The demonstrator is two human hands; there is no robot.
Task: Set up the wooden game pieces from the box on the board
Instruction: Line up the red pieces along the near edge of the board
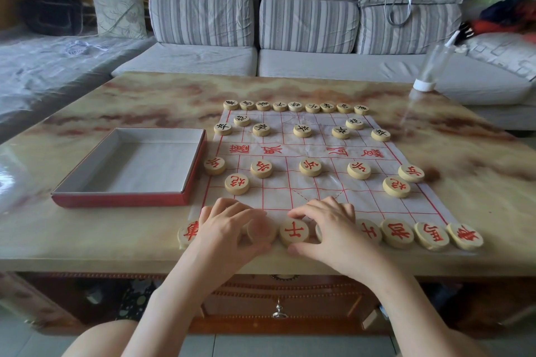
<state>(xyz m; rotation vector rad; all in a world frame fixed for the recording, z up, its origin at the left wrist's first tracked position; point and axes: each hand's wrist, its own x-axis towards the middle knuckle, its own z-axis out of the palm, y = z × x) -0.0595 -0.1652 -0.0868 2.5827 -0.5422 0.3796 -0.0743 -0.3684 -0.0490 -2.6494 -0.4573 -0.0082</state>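
Your left grip (232, 226) and right grip (327, 226) lie at the near edge of the desk (116, 240), both on the near row of the board (316, 185). The left grip pinches a blank-faced piece (261, 231) between curled fingers and thumb. The right grip is curled too: its forefinger and thumb close on the two sides of a red-marked piece (294, 232), and the palm hides another piece beside it.

The step in hand seems to be to finish this near row. The blank face probably means that piece lies upside down, so turn it over and set it flat on its own crossing, touching no neighbour. Keep the red-marked piece centred on its line and move it by sliding, not by lifting.

Take care with the paper board: it is thin and creased, and a push may drag it together with the soldiers and cannons on it. The other near-row pieces (398, 233) stand close on the right. The box (121, 200) at the left looks empty. A clear bottle (432, 66) stands at the far right corner, well apart from the hands.
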